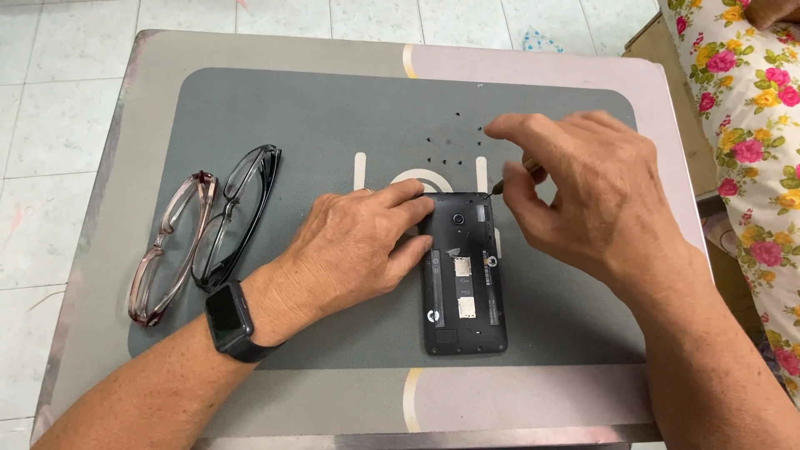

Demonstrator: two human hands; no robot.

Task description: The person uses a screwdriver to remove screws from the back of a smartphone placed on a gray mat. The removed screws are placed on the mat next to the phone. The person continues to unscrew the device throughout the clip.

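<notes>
Phone [464,275] lies face down on grey mat [283,125], back cover off, dark inner frame and card slots exposed. It sits right of mat centre, long axis running toward the person.

Left hand [358,246] rests flat on the mat, fingers loose, fingertips [421,200] pressing the phone's upper left edge. Grasps nothing. Dark smartwatch [229,321] on that wrist.

Right hand [583,192] hovers over the phone's upper right corner, fingers pinched on a thin screwdriver [517,177]. Its tip meets the phone at the top right corner. Most of the tool is hidden under the hand.

Small dark screws [454,158] are scattered on the mat just above the phone, apart from each other.

Two pairs of glasses at the mat's left edge: black pair [237,212] and reddish-brown pair [167,250], side by side, touching or nearly so, folded.

Mat covers most of the desk [108,167]. Tiled floor [50,100] beyond. Flowered cloth [750,125] at far right.
</notes>
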